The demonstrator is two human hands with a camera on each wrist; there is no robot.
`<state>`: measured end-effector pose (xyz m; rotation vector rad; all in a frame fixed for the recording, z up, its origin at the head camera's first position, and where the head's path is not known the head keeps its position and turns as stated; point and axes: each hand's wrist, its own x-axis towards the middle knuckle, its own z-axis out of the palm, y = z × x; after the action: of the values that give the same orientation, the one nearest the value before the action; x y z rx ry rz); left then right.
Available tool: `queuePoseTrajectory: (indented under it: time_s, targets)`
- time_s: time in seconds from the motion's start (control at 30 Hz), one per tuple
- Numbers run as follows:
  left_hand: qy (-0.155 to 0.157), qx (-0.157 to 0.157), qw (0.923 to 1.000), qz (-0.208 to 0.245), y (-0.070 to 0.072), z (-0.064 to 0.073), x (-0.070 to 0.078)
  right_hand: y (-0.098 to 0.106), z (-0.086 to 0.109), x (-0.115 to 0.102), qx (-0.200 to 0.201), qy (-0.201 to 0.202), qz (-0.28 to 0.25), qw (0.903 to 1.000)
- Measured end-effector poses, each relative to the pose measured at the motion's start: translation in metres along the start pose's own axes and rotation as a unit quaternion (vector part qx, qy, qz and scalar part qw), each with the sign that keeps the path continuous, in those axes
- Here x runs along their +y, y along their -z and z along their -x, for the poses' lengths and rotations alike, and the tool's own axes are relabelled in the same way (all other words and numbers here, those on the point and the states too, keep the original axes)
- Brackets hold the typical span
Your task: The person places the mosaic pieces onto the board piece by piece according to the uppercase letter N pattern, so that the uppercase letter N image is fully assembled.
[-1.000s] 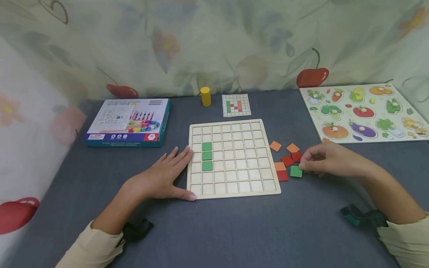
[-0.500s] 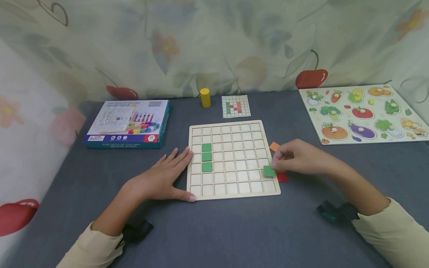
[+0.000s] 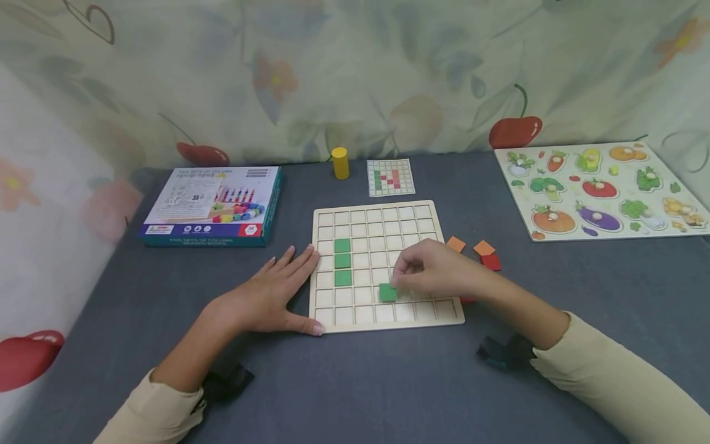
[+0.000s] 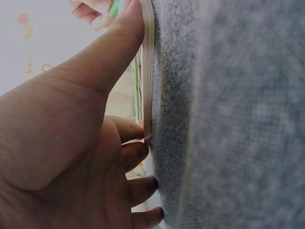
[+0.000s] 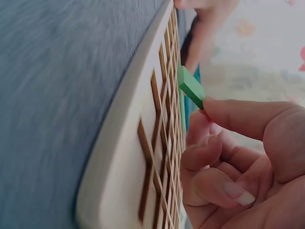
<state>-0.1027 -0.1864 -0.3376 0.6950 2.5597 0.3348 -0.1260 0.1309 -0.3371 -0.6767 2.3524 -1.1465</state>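
A wooden grid board [image 3: 370, 314] lies flat on the dark cloth, with three green square tiles [image 3: 342, 261] set in one column near its left side. My left hand [image 3: 255, 302] rests at the board's left edge, fingers spread, thumb at the near corner. Above the lower middle of the board, my right hand [image 3: 435, 270] pinches another green tile [image 5: 190, 87] between thumb and finger, its other fingers curled. In the right wrist view that tile is tilted and held clear of the grid. Orange tiles [image 3: 484, 248] and red tiles [image 3: 490, 262] lie right of the board, partly hidden by the right hand.
Behind the board are a small pattern card [image 3: 391, 177] and a yellow cylinder [image 3: 341, 163]. A boxed toy set [image 3: 212, 206] lies at the back left. At the back right lies a vegetable puzzle board [image 3: 601, 191]. A floral curtain [image 3: 344, 74] hangs behind.
My right hand has taken the green tile from beside the loose tiles and carried it left over the board. My left hand has stayed in place.
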Motion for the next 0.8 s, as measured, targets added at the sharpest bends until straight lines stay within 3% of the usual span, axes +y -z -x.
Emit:
queuePoseTrajectory:
  time_s: [0.27,0.57,0.8]
  targets:
    - [-0.002,0.002,1.0000,0.001,-0.001,0.000,-0.001,-0.021,-0.021,-0.018,0.000,-0.008,-0.012,0.9999]
    - [-0.006,0.006,1.0000,0.003,-0.001,0.001,-0.001,-0.042,-0.036,-0.027,0.018,0.002,0.040,0.9990]
    - [-0.007,0.007,1.0000,0.000,-0.002,0.001,-0.001,-0.046,-0.038,-0.031,0.033,0.011,0.058,0.9977]
